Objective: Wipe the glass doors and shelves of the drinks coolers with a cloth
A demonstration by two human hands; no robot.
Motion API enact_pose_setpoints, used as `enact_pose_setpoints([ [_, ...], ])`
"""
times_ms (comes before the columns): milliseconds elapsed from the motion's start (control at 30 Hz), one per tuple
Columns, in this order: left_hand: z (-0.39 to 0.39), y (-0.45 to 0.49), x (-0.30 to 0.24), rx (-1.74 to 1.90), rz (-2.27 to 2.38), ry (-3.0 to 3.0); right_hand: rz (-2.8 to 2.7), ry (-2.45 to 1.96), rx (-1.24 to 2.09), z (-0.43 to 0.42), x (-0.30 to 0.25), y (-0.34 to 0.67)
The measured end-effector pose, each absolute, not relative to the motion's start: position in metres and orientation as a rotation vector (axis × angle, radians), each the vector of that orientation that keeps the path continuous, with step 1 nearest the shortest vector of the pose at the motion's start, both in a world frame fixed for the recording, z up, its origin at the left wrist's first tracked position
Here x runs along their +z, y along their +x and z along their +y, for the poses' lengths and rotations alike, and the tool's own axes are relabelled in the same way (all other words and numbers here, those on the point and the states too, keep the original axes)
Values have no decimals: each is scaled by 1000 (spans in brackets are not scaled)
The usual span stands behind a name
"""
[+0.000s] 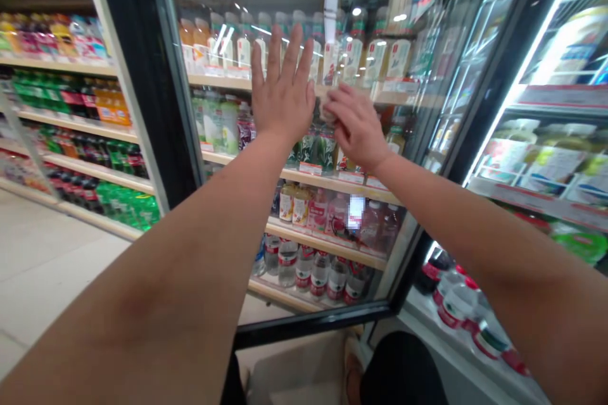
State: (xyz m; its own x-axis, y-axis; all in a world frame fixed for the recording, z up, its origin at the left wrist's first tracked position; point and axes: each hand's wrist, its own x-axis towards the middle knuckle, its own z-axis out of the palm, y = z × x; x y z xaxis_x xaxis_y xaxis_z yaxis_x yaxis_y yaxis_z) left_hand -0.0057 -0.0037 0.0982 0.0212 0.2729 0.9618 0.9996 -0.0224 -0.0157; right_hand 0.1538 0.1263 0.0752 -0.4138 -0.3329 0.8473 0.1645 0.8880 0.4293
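Note:
A glass door with a black frame (318, 321) stands swung out in front of me. My left hand (282, 85) is spread against the glass, fingers pointing up and holding nothing. To its right, my right hand (356, 123) is at the pane with its fingers curled. Something small and pale (327, 107) shows at those fingertips; I cannot make out whether it is an object or a reflection. Through the glass, rows of bottled drinks (375, 60) stand on shelves behind both hands.
On the right is the lit cooler, with bottles (510, 149) on its shelves and red-labelled bottles (456, 307) at its bottom. Shelving with soft drinks (61, 95) runs along the left. Pale floor tiles (52, 259) lie below. My knee (403, 370) is near the door's lower edge.

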Motion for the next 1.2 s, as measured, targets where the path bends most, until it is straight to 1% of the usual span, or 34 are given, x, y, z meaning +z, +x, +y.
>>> enact_pose_setpoints([
  [67, -5, -3, 98, -1014, -1434, -1381, -2039, 246, -623, 125, 70, 152],
  [133, -6, -1, 98, -998, -1441, -1355, -1992, 277, -645, 130, 78, 154],
  [233, -4, -4, 97, -1060, -1395, -1381, -1752, 117, -539, 141, 92, 157],
  [300, -3, -6, 96, -1092, -1354, -1398, -1712, 26, -473, 142, 89, 156],
  [433, -5, -4, 95, -1034, -1382, -1359, -1952, 166, -559, 129, 70, 150],
  [500, -7, -2, 95, -992, -1428, -1324, -1970, 203, -599, 128, 73, 151],
  [600, -8, 0, 95, -996, -1426, -1324, -1783, 17, -516, 134, 87, 156],
  [667, -8, 1, 95, -1010, -1428, -1331, -1696, -71, -454, 135, 84, 157],
  [733, -8, 1, 95, -1017, -1452, -1341, -1781, -11, -472, 132, 70, 154],
  [833, -9, 1, 95, -1054, -1455, -1358, -2018, 194, -584, 127, 55, 150],
  [933, -9, 3, 95, -1047, -1436, -1362, -1939, 209, -586, 135, 75, 151],
  [1067, -8, 3, 95, -1002, -1482, -1350, -1589, -86, -433, 140, 117, 151],
  [1133, -6, -2, 96, -983, -1489, -1339, -1659, -117, -457, 128, 121, 143],
  [1200, -3, -11, 96, -1003, -1440, -1303, -1883, -26, -547, 112, 119, 132],
])
